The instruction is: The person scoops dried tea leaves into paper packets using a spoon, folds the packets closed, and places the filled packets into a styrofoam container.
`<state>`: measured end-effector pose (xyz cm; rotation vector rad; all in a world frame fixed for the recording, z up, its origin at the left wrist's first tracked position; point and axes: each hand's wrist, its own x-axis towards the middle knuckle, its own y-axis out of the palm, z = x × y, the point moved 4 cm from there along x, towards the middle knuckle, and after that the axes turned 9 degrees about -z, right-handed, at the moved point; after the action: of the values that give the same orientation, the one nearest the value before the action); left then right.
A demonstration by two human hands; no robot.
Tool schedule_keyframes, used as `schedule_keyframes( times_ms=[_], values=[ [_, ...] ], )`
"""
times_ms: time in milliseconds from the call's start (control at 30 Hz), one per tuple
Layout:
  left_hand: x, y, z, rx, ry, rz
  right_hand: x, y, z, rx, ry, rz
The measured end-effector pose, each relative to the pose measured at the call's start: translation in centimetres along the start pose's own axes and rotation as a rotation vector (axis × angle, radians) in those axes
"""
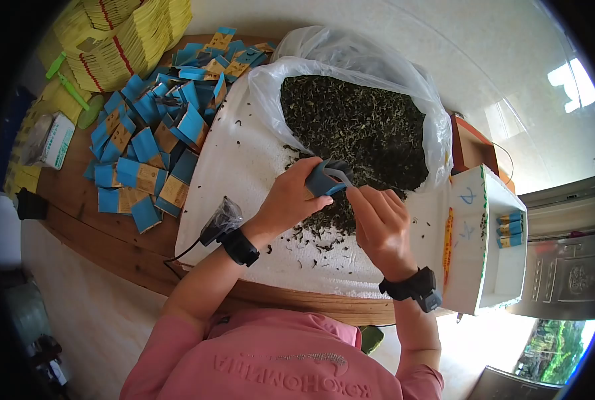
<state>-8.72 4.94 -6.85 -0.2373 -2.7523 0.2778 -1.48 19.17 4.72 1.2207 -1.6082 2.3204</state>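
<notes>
My left hand (pixel 287 197) grips a small blue cardboard box (pixel 321 180) upright, with its top open and pale inner walls showing. At the near edge of that opening, my right hand (pixel 381 220) has its fingers pinched together against the flap. Right behind the box, dark dried tea leaves (pixel 357 127) fill a large clear plastic bag (pixel 271 83) with its mouth spread wide. Loose leaves lie scattered below my hands on a white foam board (pixel 224 173). How full the box is cannot be seen.
Many flattened or open blue-and-tan boxes (pixel 144 177) are heaped at left on the wooden table (pixel 77 207). At right stands a white foam box (pixel 467 233) with several blue boxes (pixel 509 230) inside. A plastic-wrapped device (pixel 221 220) with a cable sits by my left wrist.
</notes>
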Motion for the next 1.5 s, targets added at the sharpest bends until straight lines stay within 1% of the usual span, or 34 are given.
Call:
schedule_keyframes(
  times_ms=[33, 100, 133, 167, 233, 267, 300, 367, 500, 567, 600, 667, 700, 767, 800, 833, 900, 933, 967, 1033, 1067, 1100, 1167, 1233, 1300, 1400, 1433, 1500],
  values=[
    [0.1, 0.0, 0.0, 0.002, 0.000, -0.003, 0.0, 0.0, -0.2, 0.002, -0.002, -0.001],
    [-0.1, -0.2, 0.0, 0.011, 0.008, -0.009, -0.1, -1.2, -0.9, 0.035, 0.028, -0.274],
    [-0.2, -0.3, -0.1, 0.013, 0.008, -0.005, -0.3, -1.6, -1.6, 0.027, 0.069, -0.331],
    [-0.1, -0.4, -0.2, 0.013, -0.012, -0.002, -0.5, -1.9, -2.0, 0.025, 0.071, -0.333],
    [0.0, -0.3, -0.3, 0.007, -0.028, 0.000, -1.4, -2.4, -3.8, 0.045, 0.365, -0.407],
    [0.0, -0.2, -0.2, -0.007, -0.032, -0.002, -1.9, -2.3, -4.3, 0.112, 0.506, -0.402],
    [0.0, -0.2, -0.2, -0.019, -0.036, -0.003, -2.4, -1.9, -4.5, 0.111, 0.505, -0.403],
    [0.0, -0.2, -0.1, -0.019, -0.027, -0.009, -4.0, -0.7, -5.7, 0.300, 0.756, -0.410],
    [-0.1, 0.0, 0.3, -0.019, -0.028, -0.005, -3.9, -0.6, -5.0, 0.282, 0.752, -0.423],
    [-0.1, -0.1, 0.1, -0.029, -0.036, 0.001, -2.7, -1.5, -3.6, 0.100, 0.525, -0.398],
    [0.0, -0.1, -0.1, -0.040, -0.045, 0.002, -2.4, -1.7, -3.2, 0.101, 0.526, -0.400],
    [0.0, -0.3, -0.2, -0.051, -0.051, 0.007, -1.8, -2.1, -1.7, 0.006, 0.323, -0.394],
    [0.1, -0.3, -0.2, -0.064, -0.056, 0.011, -1.6, -2.1, -1.6, 0.007, 0.323, -0.392],
    [0.0, -0.2, -0.3, -0.066, -0.046, 0.007, -1.2, -1.8, -0.6, -0.003, 0.102, -0.313],
    [0.1, -0.2, -0.4, -0.066, -0.033, 0.002, -0.9, -2.1, -0.4, -0.039, 0.084, -0.297],
    [0.1, -0.3, -0.5, -0.064, -0.035, 0.005, -1.0, -2.3, -0.4, -0.038, 0.087, -0.297],
    [0.1, -0.4, -0.6, -0.068, -0.038, 0.002, -1.1, -3.0, -1.2, 0.010, 0.203, -0.364],
    [0.1, -0.5, -0.7, -0.067, -0.039, 0.003, -0.5, -3.3, -1.0, -0.026, 0.119, -0.320],
    [0.1, -0.4, -0.8, -0.058, -0.040, 0.020, -0.4, -3.2, -1.0, -0.028, 0.122, -0.320],
    [0.1, -0.2, -0.9, -0.054, -0.040, 0.044, -0.1, -1.7, -0.5, 0.014, 0.062, -0.036],
    [0.1, -0.1, -0.8, -0.063, -0.058, 0.057, -0.1, -1.3, 0.0, 0.007, 0.076, 0.033],
    [0.0, -0.1, -0.7, -0.069, -0.077, 0.068, -0.1, -1.2, -0.1, 0.008, 0.078, 0.034],
    [0.0, -0.2, -0.4, -0.077, -0.077, 0.052, -0.2, -1.3, -0.6, 0.052, 0.074, -0.125],
    [0.1, -0.2, -0.2, -0.082, -0.079, 0.045, -0.6, -2.1, -1.5, 0.046, 0.175, -0.266],
    [0.1, -0.2, -0.3, -0.050, -0.035, 0.036, -0.6, -2.6, -1.6, 0.065, 0.215, -0.262],
    [0.1, 0.0, -0.8, -0.041, -0.063, 0.039, -1.2, -0.7, -1.3, 0.057, 0.116, -0.140],
    [0.1, 0.1, -0.6, -0.042, -0.060, 0.045, -1.6, -0.5, -1.4, 0.052, 0.120, -0.143],
    [0.1, -0.1, 0.1, -0.090, -0.041, 0.018, -2.5, -0.9, -2.2, 0.149, 0.350, -0.301]
  ],
)
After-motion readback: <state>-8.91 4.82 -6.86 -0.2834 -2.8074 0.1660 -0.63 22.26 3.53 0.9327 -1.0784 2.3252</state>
